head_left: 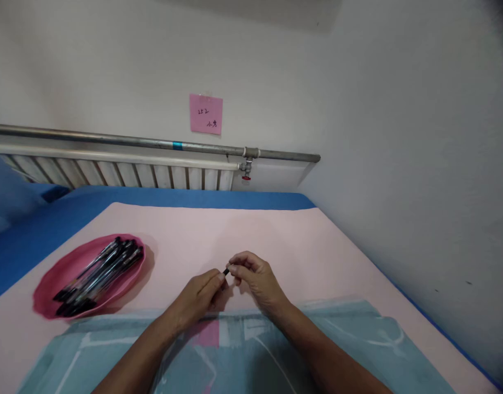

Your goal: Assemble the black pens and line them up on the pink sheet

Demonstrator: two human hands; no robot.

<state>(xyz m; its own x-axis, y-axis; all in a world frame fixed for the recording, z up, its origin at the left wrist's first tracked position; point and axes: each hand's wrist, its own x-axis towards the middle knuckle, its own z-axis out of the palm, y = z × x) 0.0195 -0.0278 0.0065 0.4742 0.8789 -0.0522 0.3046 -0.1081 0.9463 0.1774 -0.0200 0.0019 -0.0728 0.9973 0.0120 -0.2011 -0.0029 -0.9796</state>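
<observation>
- Pink tray: sat at the left on the pale pink tabletop. A knock from the left forearm could have shifted it.
- Pens: lay in a bundle inside the tray, along its right part. A tipped rim would probably have let them roll out.
- Left hand: pinched a small black piece between thumb and fingers. Slack pressure here could have let the piece turn.
- Black piece: was located between the two hands, above the tabletop. Most of it was hidden, so its full form could not be told.
- Right hand: gripped the piece's upper end with the fingertips. An off-axis pull would likely have caused a slip or a drop.
- Teal covering: lay beneath the forearms; a snagged edge could have disturbed the hands.
</observation>
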